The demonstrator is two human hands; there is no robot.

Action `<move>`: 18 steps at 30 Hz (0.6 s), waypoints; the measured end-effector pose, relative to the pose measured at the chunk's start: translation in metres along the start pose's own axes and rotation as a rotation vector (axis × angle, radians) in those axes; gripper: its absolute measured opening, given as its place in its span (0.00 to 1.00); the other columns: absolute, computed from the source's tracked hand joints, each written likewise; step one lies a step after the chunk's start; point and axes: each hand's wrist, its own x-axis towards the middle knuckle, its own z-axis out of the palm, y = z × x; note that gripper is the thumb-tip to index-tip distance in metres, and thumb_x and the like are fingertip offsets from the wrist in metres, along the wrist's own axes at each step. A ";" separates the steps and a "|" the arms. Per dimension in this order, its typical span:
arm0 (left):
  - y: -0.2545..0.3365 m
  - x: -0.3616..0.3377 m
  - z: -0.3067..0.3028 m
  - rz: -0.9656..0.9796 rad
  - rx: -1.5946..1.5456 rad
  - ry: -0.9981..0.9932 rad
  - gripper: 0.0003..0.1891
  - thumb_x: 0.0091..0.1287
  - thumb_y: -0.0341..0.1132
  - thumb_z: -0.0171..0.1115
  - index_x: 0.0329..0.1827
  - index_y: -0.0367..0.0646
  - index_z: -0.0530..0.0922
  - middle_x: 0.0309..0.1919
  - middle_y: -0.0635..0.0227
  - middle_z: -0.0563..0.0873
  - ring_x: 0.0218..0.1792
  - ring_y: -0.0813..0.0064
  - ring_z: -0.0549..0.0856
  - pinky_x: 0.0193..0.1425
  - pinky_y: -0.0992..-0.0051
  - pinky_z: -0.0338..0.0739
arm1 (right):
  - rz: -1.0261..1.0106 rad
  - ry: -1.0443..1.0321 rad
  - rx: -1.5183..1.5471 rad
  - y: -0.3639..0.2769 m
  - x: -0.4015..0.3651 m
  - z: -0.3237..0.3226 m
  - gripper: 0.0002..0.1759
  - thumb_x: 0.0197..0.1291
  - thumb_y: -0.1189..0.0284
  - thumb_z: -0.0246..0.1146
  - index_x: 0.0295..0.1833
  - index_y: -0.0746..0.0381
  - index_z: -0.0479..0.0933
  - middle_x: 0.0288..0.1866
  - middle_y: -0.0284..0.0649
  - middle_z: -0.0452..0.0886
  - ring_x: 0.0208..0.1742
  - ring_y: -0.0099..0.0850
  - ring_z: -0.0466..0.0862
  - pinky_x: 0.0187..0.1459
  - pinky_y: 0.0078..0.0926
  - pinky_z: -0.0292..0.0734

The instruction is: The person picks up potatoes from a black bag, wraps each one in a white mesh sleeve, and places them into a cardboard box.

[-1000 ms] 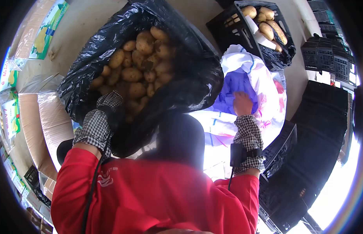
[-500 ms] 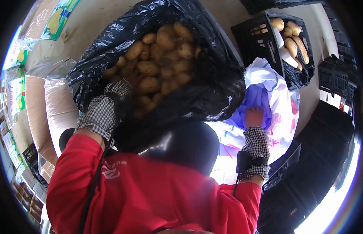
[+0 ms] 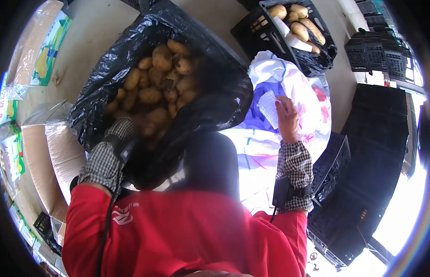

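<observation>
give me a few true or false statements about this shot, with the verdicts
1. The crumpled black plastic bag holds yellow-brown potatoes. True.
2. The left hand rests on the white and purple woven sack. False: it reaches into the bag among the potatoes; the right hand is at the sack.
3. The black plastic crate at the top is empty. False: it holds potatoes too.
4. Both wrists wear checked sleeves. True.
</observation>
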 end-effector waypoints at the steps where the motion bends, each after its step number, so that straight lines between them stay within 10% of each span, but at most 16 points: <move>1: 0.006 -0.010 -0.001 0.024 -0.121 -0.049 0.42 0.48 0.46 0.64 0.65 0.41 0.55 0.57 0.55 0.69 0.58 0.63 0.69 0.64 0.69 0.60 | 0.037 -0.012 0.049 -0.007 0.002 -0.001 0.09 0.57 0.75 0.57 0.44 0.61 0.74 0.36 0.40 0.79 0.34 0.26 0.77 0.36 0.20 0.71; 8: 0.120 -0.125 -0.004 0.497 -0.878 -0.015 0.51 0.37 0.38 0.72 0.66 0.38 0.53 0.58 0.61 0.68 0.59 0.70 0.67 0.63 0.71 0.60 | -0.154 -0.176 0.217 -0.114 -0.002 0.007 0.06 0.59 0.76 0.56 0.41 0.65 0.75 0.33 0.32 0.77 0.33 0.18 0.73 0.37 0.14 0.68; 12: 0.157 -0.170 0.025 0.733 -0.993 0.047 0.50 0.33 0.34 0.73 0.64 0.39 0.56 0.56 0.64 0.69 0.58 0.72 0.67 0.62 0.71 0.60 | -0.399 -0.326 0.184 -0.173 -0.015 0.023 0.07 0.52 0.76 0.60 0.38 0.64 0.76 0.34 0.44 0.79 0.35 0.37 0.80 0.38 0.26 0.74; 18: 0.175 -0.221 0.072 0.820 -1.055 0.078 0.51 0.33 0.37 0.75 0.64 0.39 0.56 0.57 0.65 0.68 0.59 0.73 0.67 0.63 0.72 0.60 | -0.647 -0.362 0.168 -0.220 -0.048 0.037 0.05 0.51 0.75 0.60 0.35 0.63 0.76 0.31 0.44 0.78 0.33 0.41 0.79 0.35 0.29 0.74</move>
